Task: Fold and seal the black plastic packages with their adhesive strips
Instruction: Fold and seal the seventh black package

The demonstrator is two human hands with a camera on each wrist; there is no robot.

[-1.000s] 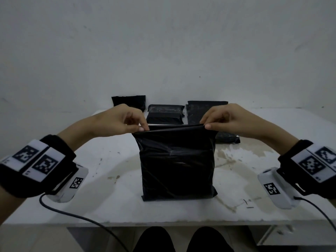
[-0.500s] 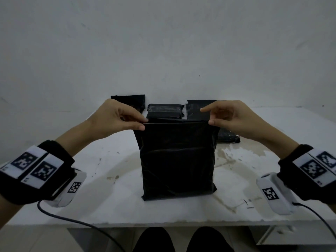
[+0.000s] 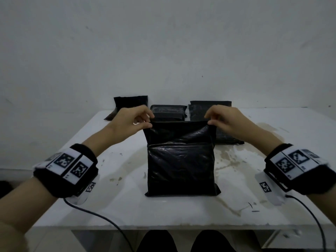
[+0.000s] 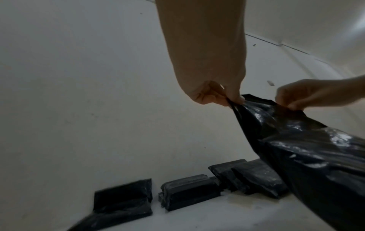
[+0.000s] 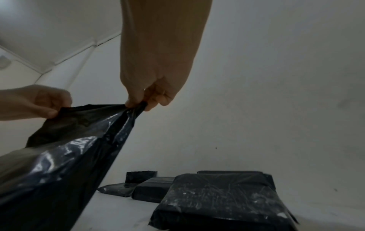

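A black plastic package (image 3: 181, 168) stands upright on the white table (image 3: 112, 202), its lower part bulging with contents and its top flap (image 3: 179, 131) held up flat. My left hand (image 3: 145, 122) pinches the flap's top left corner between thumb and fingers; the left wrist view shows that pinch (image 4: 232, 101). My right hand (image 3: 211, 120) pinches the top right corner, seen close in the right wrist view (image 5: 138, 104). The package (image 4: 308, 150) hangs taut between both hands (image 5: 59, 153). No adhesive strip shows from here.
Three more black packages lie at the table's far edge by the wall: one at the left (image 3: 130, 102), one in the middle (image 3: 168, 112), one at the right (image 3: 209, 110), partly behind the held package. Cables trail from both wrists over the front edge (image 3: 163, 227).
Both hands have lifted the flap's top edge higher and pulled it straighter. The right hand's fingers, spread half a second ago, now pinch the corner again.
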